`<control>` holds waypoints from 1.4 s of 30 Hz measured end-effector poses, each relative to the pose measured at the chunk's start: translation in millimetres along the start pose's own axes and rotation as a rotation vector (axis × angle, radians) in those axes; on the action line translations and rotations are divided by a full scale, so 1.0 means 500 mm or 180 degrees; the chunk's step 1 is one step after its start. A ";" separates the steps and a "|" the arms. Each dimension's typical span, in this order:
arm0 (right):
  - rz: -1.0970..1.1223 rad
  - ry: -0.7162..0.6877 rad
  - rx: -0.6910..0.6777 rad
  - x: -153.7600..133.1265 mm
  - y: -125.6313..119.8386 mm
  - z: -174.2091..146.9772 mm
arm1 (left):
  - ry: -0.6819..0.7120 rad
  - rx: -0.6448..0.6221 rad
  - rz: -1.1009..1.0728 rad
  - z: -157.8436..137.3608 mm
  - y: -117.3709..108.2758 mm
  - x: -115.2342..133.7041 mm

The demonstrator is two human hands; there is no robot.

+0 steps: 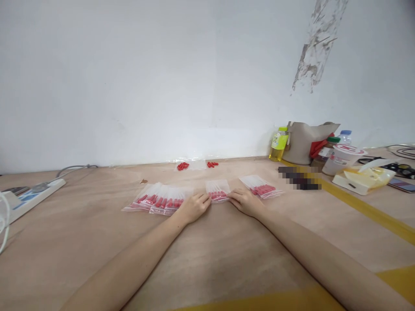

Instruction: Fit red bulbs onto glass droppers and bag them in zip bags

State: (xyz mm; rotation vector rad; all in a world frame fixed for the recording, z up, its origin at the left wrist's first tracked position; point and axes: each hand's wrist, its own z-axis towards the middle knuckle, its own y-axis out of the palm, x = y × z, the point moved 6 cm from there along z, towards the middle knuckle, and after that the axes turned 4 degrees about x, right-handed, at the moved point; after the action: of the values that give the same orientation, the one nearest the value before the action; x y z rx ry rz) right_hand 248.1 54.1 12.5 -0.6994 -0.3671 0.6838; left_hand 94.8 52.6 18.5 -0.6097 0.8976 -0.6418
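Observation:
A small clear zip bag (217, 186) with a row of small red pieces inside lies flat on the table between my hands. My left hand (193, 208) is closed at the bag's lower left corner, fingertips pinching its edge. At the lower right corner, my right hand (247, 202) pinches the opposite edge, fingers together. Left of my left hand, overlapping zip bags (158, 199) with red pieces are fanned out. More filled bags (259, 185) lie beyond my right hand. Loose red pieces (183, 166) rest near the wall, with another small red heap (212, 164) beside them.
A power strip (39, 196) with cables is at the left. Along the right stand a yellow drink bottle (278, 144), a grey bag (300, 144), a white tub (343, 160) and a tissue pack (365, 179). Yellow tape (363, 207) crosses the table; a phone (402, 185) lies far right.

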 end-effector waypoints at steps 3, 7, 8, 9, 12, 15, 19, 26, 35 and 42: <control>-0.0494 -0.0287 -0.0021 -0.008 -0.005 -0.002 | 0.0066 0.0041 0.0110 -0.001 -0.001 -0.005; -0.1013 -0.0577 -0.0041 -0.017 -0.014 -0.004 | 0.0045 0.0119 0.0111 -0.002 -0.002 -0.009; -0.1082 -0.0606 -0.0065 -0.018 -0.014 -0.003 | 0.0042 0.0156 0.0107 -0.002 -0.003 -0.009; -0.1123 -0.0623 -0.0101 -0.020 -0.014 -0.003 | 0.0040 0.0192 0.0100 -0.002 -0.005 -0.009; -0.1141 -0.0611 -0.0198 -0.023 -0.014 0.002 | 0.0016 0.0267 0.0090 0.000 -0.010 -0.008; -0.1114 -0.0631 -0.0246 -0.024 -0.014 0.005 | -0.0011 0.0311 0.0107 0.002 -0.013 -0.008; -0.1153 -0.0579 -0.0226 -0.021 -0.017 0.007 | -0.0069 0.0321 0.0114 0.000 -0.012 -0.011; -0.1024 -0.0333 -0.0140 -0.062 -0.005 0.034 | -0.0197 0.0269 0.0048 0.000 -0.010 -0.016; -0.0924 -0.0775 -0.0053 -0.112 0.029 0.062 | -0.0237 0.0264 -0.0089 0.007 -0.016 -0.001; -0.0965 -0.1050 0.0005 -0.117 0.027 0.056 | -0.0222 0.0240 -0.0035 0.013 -0.029 0.004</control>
State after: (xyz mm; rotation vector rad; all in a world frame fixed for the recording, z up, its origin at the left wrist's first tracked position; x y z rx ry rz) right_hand 185.2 34.8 18.1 -0.5135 -0.7597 0.5089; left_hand 97.7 43.2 31.1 -0.5665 0.8021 -0.6576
